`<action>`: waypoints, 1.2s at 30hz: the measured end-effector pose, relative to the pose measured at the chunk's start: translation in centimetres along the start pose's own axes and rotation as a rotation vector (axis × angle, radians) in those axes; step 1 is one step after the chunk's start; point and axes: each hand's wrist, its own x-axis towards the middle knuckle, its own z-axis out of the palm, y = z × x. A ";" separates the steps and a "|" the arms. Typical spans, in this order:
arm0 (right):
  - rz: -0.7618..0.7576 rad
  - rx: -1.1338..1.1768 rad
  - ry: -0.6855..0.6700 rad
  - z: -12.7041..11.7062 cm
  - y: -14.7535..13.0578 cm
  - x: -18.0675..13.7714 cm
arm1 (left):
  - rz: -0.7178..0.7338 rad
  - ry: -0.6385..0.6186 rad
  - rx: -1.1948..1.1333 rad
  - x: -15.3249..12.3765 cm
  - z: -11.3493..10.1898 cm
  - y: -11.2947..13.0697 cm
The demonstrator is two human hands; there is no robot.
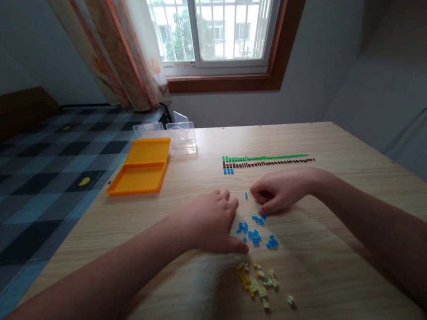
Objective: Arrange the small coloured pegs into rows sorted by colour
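My left hand [215, 222] rests low over the table with its fingers and thumb spread, just left of loose blue building bricks [254, 236]. Across from it, my right hand [281, 190] has bent fingers and a gap between thumb and fingers, and nothing shows in it. One fingertip of that hand reaches the upper edge of the blue bricks; whether it presses on one I cannot tell. A single blue brick [246, 195] stands apart between the two hands. Nearer to me lie yellow and cream bricks [262, 291], with a bit of green among them.
Farther back run a long row of green bricks [265, 157] and a row of brown bricks [262, 163], with a short row of blue pieces [228, 171] below. An open orange case [138, 179] and clear plastic boxes [182, 145] stand at the left of the wooden table [349, 168].
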 end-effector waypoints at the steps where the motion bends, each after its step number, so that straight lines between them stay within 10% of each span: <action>1: -0.007 -0.007 0.003 0.0 0.1 0.0 | 0.011 -0.003 -0.004 0.0 0.0 -0.2; 16: -0.020 -0.028 0.011 0.5 0.9 0.6 | -0.032 -0.034 -0.225 1.8 -0.4 -3.9; 29: -0.018 0.006 0.077 0.2 2.1 0.7 | -0.114 0.136 -0.218 2.7 0.9 -4.0; 36: -0.037 0.131 0.324 0.5 4.0 1.7 | -0.156 0.357 -0.207 3.6 2.5 -4.0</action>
